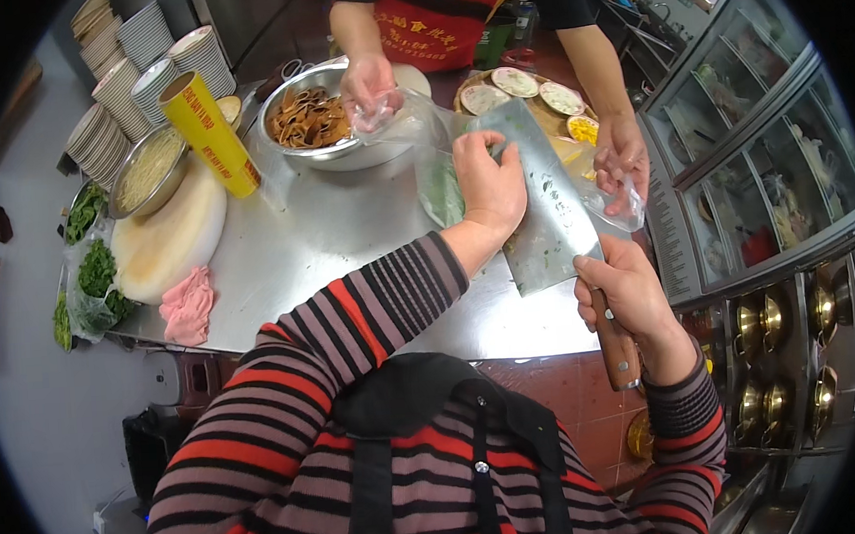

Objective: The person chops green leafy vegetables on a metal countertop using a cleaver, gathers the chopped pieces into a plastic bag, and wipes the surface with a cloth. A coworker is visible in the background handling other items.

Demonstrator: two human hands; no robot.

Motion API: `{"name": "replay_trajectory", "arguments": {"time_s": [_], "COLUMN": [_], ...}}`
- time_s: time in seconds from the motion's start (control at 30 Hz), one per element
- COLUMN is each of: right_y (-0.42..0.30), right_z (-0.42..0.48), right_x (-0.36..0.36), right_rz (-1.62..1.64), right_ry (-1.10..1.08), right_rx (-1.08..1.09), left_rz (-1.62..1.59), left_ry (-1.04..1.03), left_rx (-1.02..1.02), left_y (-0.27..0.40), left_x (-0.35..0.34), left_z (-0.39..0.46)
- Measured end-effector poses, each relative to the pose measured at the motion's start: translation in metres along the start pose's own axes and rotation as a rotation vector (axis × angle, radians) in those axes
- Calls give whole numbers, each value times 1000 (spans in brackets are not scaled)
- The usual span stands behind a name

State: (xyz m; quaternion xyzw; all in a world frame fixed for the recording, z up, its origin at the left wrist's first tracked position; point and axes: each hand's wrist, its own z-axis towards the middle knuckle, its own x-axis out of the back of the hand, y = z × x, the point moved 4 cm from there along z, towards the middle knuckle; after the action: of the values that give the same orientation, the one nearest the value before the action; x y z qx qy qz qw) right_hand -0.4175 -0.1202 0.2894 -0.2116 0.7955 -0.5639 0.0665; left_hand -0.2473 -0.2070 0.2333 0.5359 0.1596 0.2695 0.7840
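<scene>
My right hand (623,284) is closed around the wooden handle of a broad Chinese cleaver (541,208), whose wide blade is flecked with green bits and bears writing. Beside the blade's left face, my left hand (491,190) has bent fingers near its upper part; whether they touch the steel I cannot tell. Chopped greens (441,193) show to the left of my left hand, at or under clear plastic. Across the table, a co-worker's two hands (369,91) hold a clear plastic bag (419,124) spread at both sides of the blade, partly hidden by it.
A steel bowl of brown strips (308,120), a yellow cling-film roll (210,137), a bowl of noodle-like strands (148,170), a round white board (168,231), and a pink cloth (187,304) stand left. Small plates (563,99) lie on a round tray behind. Stacked bowls (119,87) rise back left.
</scene>
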Motion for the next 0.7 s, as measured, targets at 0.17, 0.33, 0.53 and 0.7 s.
{"name": "replay_trajectory", "arguments": {"time_s": [0.17, 0.33, 0.53, 0.7], "right_y": [15, 15, 13, 22], "right_z": [-4, 15, 42, 50], "right_x": [5, 2, 14, 27], "right_rz": [168, 408, 577, 626], "right_ry": [-16, -23, -14, 22], "right_rx": [-198, -207, -247, -225], "left_rz": [252, 504, 767, 775], "left_ry": [-228, -317, -789, -940], "left_rx": [103, 37, -110, -273], "left_y": [-23, -33, -24, -31], "left_x": [-12, -29, -75, -100], "left_z": [-21, 14, 47, 53]}}
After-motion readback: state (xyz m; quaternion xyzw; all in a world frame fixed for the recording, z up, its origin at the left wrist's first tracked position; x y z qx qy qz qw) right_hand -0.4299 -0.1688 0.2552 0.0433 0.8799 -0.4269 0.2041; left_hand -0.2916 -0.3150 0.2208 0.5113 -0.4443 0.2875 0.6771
